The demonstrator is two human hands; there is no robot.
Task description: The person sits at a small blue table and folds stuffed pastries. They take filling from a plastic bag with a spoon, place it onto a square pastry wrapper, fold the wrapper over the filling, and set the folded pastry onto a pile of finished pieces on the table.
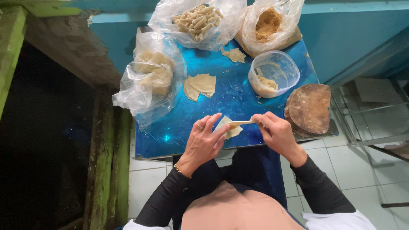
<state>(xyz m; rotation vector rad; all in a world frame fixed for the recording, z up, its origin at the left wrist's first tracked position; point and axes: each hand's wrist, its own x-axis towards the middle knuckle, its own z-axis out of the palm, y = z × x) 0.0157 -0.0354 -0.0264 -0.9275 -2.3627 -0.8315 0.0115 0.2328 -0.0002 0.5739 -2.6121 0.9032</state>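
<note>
My left hand (pixel 203 142) holds a pale thin dough wrapper (pixel 228 127) over the near edge of the shiny blue table (pixel 170 134). My right hand (pixel 276 132) grips a small pale spatula (pixel 242 123) whose tip rests on the wrapper. A clear plastic tub (pixel 273 73) with pale filling stands just beyond my right hand. A small stack of wrappers (pixel 200 86) lies at the table's middle.
A plastic bag of wrappers (pixel 150 74) sits at the left, a bag of rolled sticks (pixel 197 21) and a bag of brown crumbs (pixel 268 24) at the back. A round wooden board (pixel 310 108) lies at the right. Metal rack (pixel 366 115) stands beside the table.
</note>
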